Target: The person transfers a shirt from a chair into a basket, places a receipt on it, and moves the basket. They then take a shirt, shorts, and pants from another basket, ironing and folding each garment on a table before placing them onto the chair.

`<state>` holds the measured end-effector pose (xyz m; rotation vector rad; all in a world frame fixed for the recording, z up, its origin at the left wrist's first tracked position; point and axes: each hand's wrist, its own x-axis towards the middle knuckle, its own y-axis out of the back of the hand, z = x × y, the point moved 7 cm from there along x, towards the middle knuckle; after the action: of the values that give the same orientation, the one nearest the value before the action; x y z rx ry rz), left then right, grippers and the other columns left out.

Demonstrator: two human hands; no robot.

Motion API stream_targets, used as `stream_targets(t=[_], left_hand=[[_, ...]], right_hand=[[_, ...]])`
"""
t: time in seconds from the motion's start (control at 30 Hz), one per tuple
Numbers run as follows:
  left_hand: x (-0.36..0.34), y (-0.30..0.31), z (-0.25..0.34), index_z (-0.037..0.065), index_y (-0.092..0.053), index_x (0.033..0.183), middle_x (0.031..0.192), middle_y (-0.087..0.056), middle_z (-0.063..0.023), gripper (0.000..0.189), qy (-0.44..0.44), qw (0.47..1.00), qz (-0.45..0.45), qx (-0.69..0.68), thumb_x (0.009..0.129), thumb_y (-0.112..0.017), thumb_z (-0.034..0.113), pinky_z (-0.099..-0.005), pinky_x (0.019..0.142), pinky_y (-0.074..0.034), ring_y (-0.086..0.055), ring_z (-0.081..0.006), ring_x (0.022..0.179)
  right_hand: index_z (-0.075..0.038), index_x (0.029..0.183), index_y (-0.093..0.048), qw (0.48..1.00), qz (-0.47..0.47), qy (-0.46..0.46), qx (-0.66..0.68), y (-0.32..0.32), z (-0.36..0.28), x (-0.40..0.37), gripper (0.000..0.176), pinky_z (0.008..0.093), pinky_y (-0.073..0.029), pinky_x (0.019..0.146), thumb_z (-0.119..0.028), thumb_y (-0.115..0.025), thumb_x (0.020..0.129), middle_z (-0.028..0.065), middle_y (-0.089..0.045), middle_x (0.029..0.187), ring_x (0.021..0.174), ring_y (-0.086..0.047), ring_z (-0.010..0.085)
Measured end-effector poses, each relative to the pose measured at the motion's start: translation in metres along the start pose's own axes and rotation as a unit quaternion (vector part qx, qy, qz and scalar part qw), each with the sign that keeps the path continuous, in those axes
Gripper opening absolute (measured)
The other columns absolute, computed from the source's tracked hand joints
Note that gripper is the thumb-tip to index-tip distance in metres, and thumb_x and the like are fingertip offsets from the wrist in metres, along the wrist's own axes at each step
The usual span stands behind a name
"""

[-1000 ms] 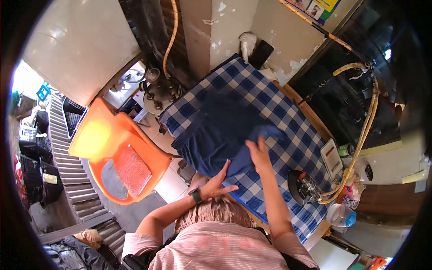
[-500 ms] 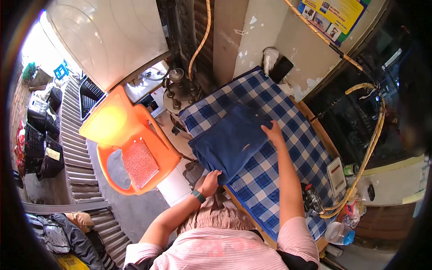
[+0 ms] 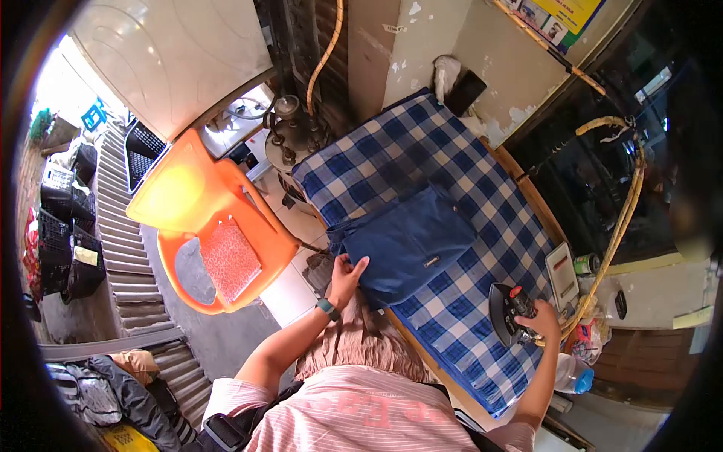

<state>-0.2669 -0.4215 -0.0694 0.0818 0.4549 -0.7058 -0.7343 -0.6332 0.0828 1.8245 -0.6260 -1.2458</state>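
A folded navy-blue garment (image 3: 410, 245) with a small light label lies on the blue-and-white checked cloth (image 3: 489, 188) that covers the table. My left hand (image 3: 345, 282) is at the garment's near left edge, thumb and fingers apart, touching the fabric. To the right, my right hand (image 3: 541, 320) is closed round the handle of a clothes iron (image 3: 501, 313). The iron is dark, with a red part on top, and sits at the table's right side. My palm hides part of its handle.
Beside the iron lies a white rectangular stand (image 3: 562, 282), with a green can (image 3: 585, 264) past it. A wrapped cord (image 3: 629, 203) hangs at right. An orange chair (image 3: 256, 241) holding a pink patterned packet (image 3: 230, 256) stands left. Behind it is a metal boiler (image 3: 290, 128).
My right hand has left the garment and moved right and nearer, taking hold of the iron. The garment now lies flatter, and my left hand has shifted slightly up along its edge.
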Motion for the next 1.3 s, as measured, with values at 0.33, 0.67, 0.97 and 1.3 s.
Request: stream_targets(t=[0.33,0.67,0.97,1.3], left_hand=[[0.016,0.027,-0.035,0.010,-0.050,0.093,0.078,-0.052,0.0006,0.030,0.017,0.992,0.019,-0.124,0.098,-0.050,0.040,-0.0242,0.054,-0.049,-0.054,-0.0079,0.062],[-0.045,-0.002,-0.017,0.003,-0.058,0.103,0.089,-0.060,-0.0007,0.043,0.104,0.955,-0.259,0.102,0.086,-0.069,0.041,-0.0238,0.071,-0.041,-0.052,-0.0092,0.079],[-0.058,-0.006,0.015,-0.008,-0.057,0.117,0.115,-0.062,-0.0165,0.065,-0.085,0.863,-0.338,0.366,0.089,-0.060,0.051,-0.0294,0.096,-0.040,-0.055,-0.0223,0.111],[-0.050,0.004,-0.080,0.006,-0.053,0.115,0.098,-0.061,-0.0034,0.042,0.370,0.889,-0.264,-0.054,0.089,-0.067,0.036,-0.0320,0.077,-0.046,-0.057,-0.0151,0.082]], right_hand=[[-0.002,0.103,-0.059,0.879,0.069,-0.112,0.458,-0.030,0.015,0.009,0.030,0.0289,-0.049,0.047,-0.009,-0.070,0.076,0.0078,-0.063,0.071,0.055,-0.061,0.0153],[0.000,0.106,-0.063,0.967,0.056,0.081,0.236,0.015,-0.232,0.061,0.048,0.0369,-0.054,0.068,-0.029,-0.069,0.068,0.0188,-0.068,0.082,0.071,-0.068,0.0276],[-0.003,0.094,-0.068,0.984,0.081,0.110,0.113,0.027,-0.295,0.169,0.040,0.0450,-0.051,0.081,-0.034,-0.064,0.069,0.0258,-0.066,0.092,0.092,-0.064,0.0406],[0.001,0.064,-0.064,0.952,0.160,-0.109,0.235,0.037,-0.073,0.119,0.028,0.0337,-0.049,0.052,-0.026,-0.064,0.072,0.0082,-0.058,0.048,0.043,-0.059,0.0223]])
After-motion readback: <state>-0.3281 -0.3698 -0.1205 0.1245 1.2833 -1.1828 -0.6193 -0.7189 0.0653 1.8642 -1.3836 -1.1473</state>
